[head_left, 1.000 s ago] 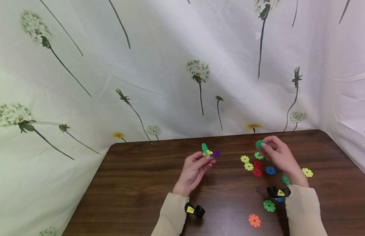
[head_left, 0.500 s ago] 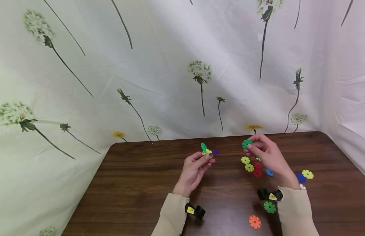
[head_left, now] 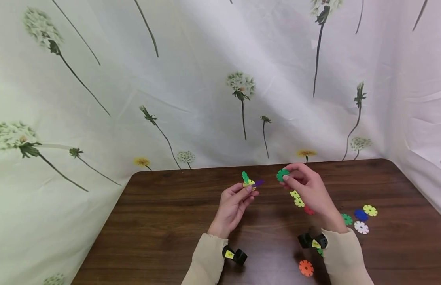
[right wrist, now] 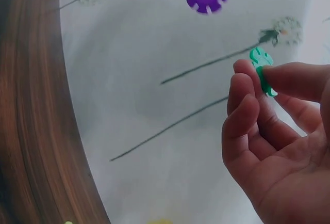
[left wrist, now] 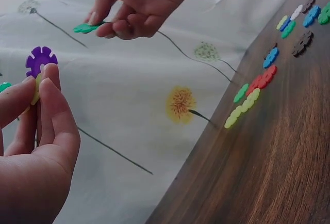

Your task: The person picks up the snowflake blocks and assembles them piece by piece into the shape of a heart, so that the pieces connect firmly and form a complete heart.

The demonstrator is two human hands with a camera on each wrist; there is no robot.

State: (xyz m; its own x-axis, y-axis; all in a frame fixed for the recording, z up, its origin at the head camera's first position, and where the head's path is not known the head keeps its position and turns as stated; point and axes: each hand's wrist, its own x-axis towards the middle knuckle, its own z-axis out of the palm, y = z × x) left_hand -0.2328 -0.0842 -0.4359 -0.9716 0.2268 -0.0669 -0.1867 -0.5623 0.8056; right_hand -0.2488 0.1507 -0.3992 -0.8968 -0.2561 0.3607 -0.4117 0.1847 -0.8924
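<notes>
My left hand (head_left: 232, 208) pinches a yellow notched disc (head_left: 247, 183) between thumb and fingers, above the table. Joined to that disc are a green disc (head_left: 245, 177) standing up and a purple disc (left wrist: 41, 60) on its right side. To the right, my right hand (head_left: 309, 190) pinches a single green notched disc (head_left: 282, 175) by its edge, with a gap between it and the joined discs. In the right wrist view the thumb covers part of this green disc (right wrist: 263, 74).
Loose notched discs lie on the dark wooden table (head_left: 163, 221): yellow (head_left: 299, 202), red (head_left: 309, 210), blue (head_left: 361, 215), white (head_left: 361, 227) and orange (head_left: 306, 268) among them. My right forearm hides some. Behind the table hangs a flower-printed cloth (head_left: 199, 79).
My right hand has moved left with the green disc, closer to the left hand. The left hand stays nearly in place, still holding the joined discs.
</notes>
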